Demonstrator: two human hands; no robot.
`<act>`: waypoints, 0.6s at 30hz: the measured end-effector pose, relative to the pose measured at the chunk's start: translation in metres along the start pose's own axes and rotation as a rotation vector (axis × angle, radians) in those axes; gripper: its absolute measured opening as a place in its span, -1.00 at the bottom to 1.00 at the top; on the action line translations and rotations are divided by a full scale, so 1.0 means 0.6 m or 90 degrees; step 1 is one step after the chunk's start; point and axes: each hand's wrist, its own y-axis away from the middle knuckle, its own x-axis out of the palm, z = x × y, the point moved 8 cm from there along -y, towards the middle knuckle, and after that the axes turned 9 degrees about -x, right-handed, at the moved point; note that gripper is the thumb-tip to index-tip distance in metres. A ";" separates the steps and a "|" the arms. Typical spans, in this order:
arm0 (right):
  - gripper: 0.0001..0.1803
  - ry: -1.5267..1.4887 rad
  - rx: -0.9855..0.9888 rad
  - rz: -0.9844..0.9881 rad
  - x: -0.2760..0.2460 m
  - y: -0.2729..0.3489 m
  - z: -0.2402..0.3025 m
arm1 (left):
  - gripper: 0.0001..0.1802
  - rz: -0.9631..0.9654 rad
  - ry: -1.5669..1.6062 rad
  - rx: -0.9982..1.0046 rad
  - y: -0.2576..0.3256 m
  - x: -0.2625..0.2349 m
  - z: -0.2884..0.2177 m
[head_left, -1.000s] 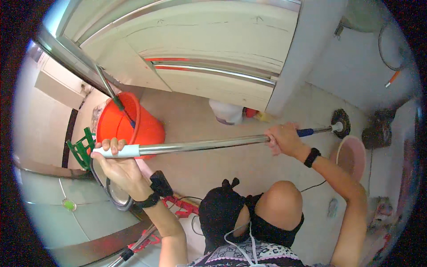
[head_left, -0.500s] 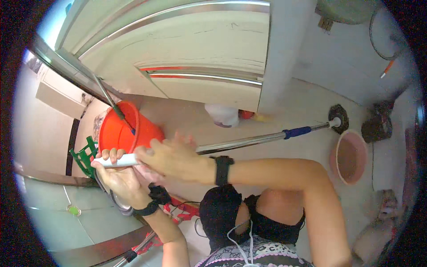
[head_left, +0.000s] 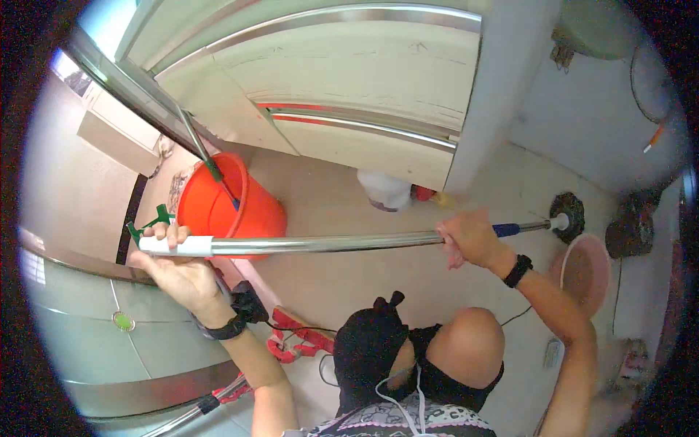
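While the long metal mop pole [head_left: 320, 242] lies almost level across the middle of the view, the left hand [head_left: 177, 262] grips its white end cap, fingers [head_left: 169, 231] curled over the top and thumb beneath, and the right hand [head_left: 468, 237] is wrapped round the shaft just before the blue collar. Beyond that collar the pole runs on to the dark round mop head [head_left: 569, 213], which rests on the pale tiled floor [head_left: 349, 211] close to the rim of a pink basin [head_left: 585, 271]; whether the two touch cannot be told. An orange bucket [head_left: 227, 207] stands just behind the pole's left part, its near wall crossed by the shaft, with a green-handled tool [head_left: 204, 156] leaning out of it toward the wall. Behind the bucket the floor meets the lower edge of a white cabinet front [head_left: 349, 95] with metal rails, and a white pillar [head_left: 502, 87] comes down between cabinet and mop head. A white jug [head_left: 386, 193] stands at the foot of the cabinet. Between bucket and pillar the floor lies open; nearer the person, a red clamp-like tool [head_left: 302, 341] and a black cord lie by the bent knee [head_left: 466, 349]. To the left, a grey raised ledge [head_left: 109, 342] bounds the floor beside the left wrist.
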 end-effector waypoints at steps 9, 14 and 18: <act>-0.61 0.143 -0.276 -0.222 -0.018 -0.117 0.213 | -0.49 0.075 0.098 -0.324 0.141 0.130 0.234; -0.56 0.061 -0.252 -0.149 -0.017 -0.095 0.182 | -0.45 0.049 0.037 -0.311 0.123 0.138 0.235; -0.57 0.080 -0.233 -0.205 -0.027 -0.042 0.125 | -0.46 0.027 0.050 -0.311 0.119 0.128 0.233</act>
